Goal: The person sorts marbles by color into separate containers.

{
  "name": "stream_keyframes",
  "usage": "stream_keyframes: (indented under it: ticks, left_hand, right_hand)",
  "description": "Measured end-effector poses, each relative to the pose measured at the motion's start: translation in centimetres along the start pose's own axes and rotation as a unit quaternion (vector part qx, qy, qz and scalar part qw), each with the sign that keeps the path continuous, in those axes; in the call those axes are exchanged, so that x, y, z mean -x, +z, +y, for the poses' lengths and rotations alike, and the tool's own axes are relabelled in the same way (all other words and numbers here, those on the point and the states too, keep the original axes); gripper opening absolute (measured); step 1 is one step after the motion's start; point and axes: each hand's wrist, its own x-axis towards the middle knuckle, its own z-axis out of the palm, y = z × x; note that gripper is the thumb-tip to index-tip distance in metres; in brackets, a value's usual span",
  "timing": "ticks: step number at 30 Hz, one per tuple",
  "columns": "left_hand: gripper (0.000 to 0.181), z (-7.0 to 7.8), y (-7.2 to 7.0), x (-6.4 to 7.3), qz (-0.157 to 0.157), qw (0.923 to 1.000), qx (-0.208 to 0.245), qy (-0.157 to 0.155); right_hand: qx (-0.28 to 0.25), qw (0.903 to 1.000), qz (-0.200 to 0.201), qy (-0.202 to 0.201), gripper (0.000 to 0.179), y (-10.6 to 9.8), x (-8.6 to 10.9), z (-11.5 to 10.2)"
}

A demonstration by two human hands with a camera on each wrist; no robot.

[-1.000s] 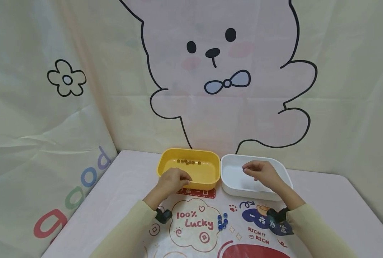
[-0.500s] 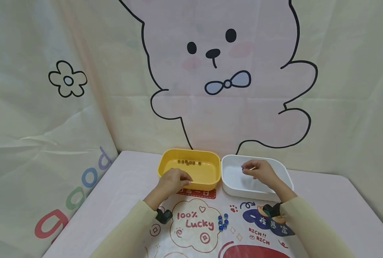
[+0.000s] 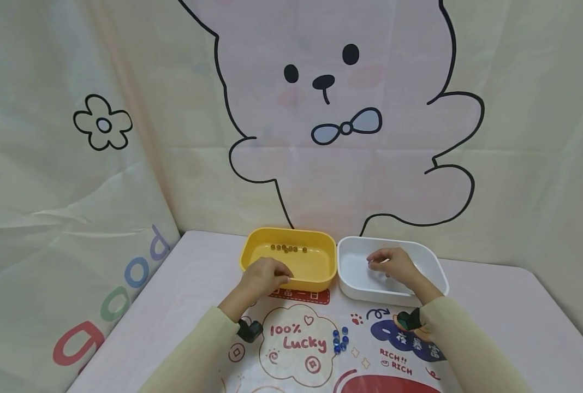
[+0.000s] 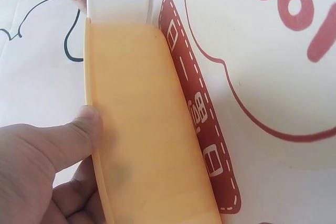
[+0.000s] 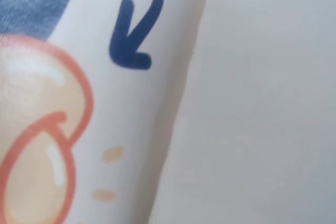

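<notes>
Along the far edge of the table [image 3: 173,305], two trays are placed side by side: a yellow tray [image 3: 313,265] more to the left corner, and a white tray [image 3: 354,273] at its right. By the left hand [image 3: 264,277], the near rim of the yellow tray is pinched, with the thumb at the rim and other fingers bent behind the wall, as it can be seen in the left wrist view. By the right hand [image 3: 397,266], held above the white tray, a small dark bead [image 3: 369,263] is pinched at the tips of thumb and fingers; its colour cannot be told with certainty. Inside the yellow tray, a row of amber beads [image 3: 290,249] is lying near the far wall. In front of the trays, well apart from the table's far edge, a group of blue beads [image 3: 337,341] is gathered, just beside the printed word "Lucky" [image 3: 304,343]. On both wrists dark bands [image 3: 249,329] are worn, next to pale yellow sleeves [image 3: 193,346]. Behind the table, a large bear [image 3: 345,180] is drawn on the backdrop [image 3: 527,164].
</notes>
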Motion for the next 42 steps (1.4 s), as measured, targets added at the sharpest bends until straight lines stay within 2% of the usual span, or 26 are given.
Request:
stream_keyframes:
  ticks: [10,17,33,38,42]
  left_hand:
    - [0.01,-0.1,0.1,0.1,-0.003,1.0,0.003,-0.004]
    - [0.009,-0.1,0.2,0.0,-0.002,1.0,0.006,-0.003]
    - [0.01,0.1,0.3,0.0,-0.004,0.9998,0.016,-0.008]
    - [0.01,0.0,0.3,-0.1,-0.005,0.9998,0.017,-0.01]
    - [0.01,-0.1,0.0,-0.1,-0.006,0.9998,0.016,-0.012]
  right_hand:
    - [-0.006,0.9992,-0.017,0.037,0.024,0.3,-0.4,0.9]
    - [0.027,0.9987,-0.025,0.036,0.022,0.7,-0.6,1.3]
    - [0.05,0.9977,-0.025,0.038,0.019,1.1,-0.2,1.2]
    - [0.05,0.9972,-0.039,0.04,0.027,0.8,-0.3,1.0]
    - [0.067,0.9956,-0.062,0.018,0.039,0.2,-0.3,0.7]
